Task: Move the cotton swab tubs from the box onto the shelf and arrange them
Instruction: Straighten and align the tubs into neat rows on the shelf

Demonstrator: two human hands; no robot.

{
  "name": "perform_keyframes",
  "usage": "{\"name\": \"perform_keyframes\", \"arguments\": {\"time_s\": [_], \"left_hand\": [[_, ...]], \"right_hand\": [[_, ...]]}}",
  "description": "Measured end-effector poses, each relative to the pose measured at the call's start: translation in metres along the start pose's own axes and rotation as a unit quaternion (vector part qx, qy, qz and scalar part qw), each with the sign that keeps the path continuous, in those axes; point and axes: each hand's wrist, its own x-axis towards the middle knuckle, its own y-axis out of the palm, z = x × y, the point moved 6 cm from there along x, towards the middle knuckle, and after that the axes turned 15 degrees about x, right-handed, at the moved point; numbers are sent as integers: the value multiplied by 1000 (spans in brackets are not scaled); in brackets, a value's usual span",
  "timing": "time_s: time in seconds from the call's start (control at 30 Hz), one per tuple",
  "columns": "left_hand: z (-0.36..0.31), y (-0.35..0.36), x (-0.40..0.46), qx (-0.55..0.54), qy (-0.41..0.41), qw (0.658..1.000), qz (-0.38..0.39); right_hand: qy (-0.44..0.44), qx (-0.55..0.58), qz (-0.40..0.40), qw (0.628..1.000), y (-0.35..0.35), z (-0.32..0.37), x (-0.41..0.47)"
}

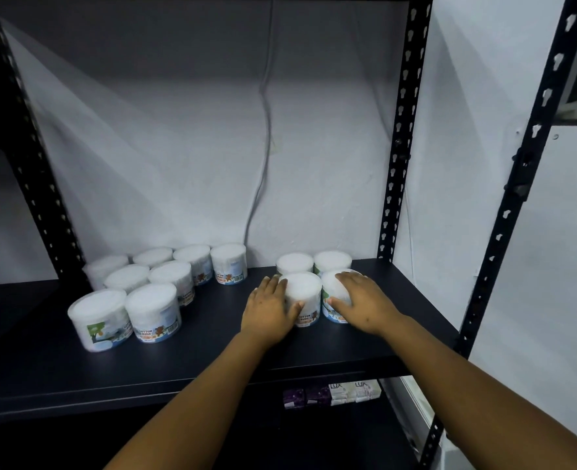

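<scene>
On the dark shelf [212,337] stand two groups of white cotton swab tubs. My left hand [268,308] grips the front-left tub [302,293] of the right group, thumb across its front. My right hand [360,301] wraps over the lid and side of the front-right tub [334,286]. Two more tubs [314,261] stand directly behind these, touching them. The left group [151,283] holds several tubs in rows, reaching from the back wall toward the front. The box is out of view.
Black perforated uprights [400,130] frame the shelf on the right and left. A grey cable [263,147] hangs down the white back wall. Soap boxes [334,395] sit on the shelf below. A gap of bare shelf separates the two tub groups.
</scene>
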Motion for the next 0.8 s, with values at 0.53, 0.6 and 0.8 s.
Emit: {"name": "perform_keyframes", "arguments": {"time_s": [0.53, 0.6, 0.8], "left_hand": [[93, -42, -49, 36, -21, 998, 38], [112, -47, -58, 36, -26, 998, 42], [183, -60, -83, 67, -53, 995, 50]], "right_hand": [[-9, -13, 26, 1000, 36, 108, -17], [-6, -10, 31, 999, 46, 126, -17], [-7, -28, 57, 998, 88, 184, -8]]}}
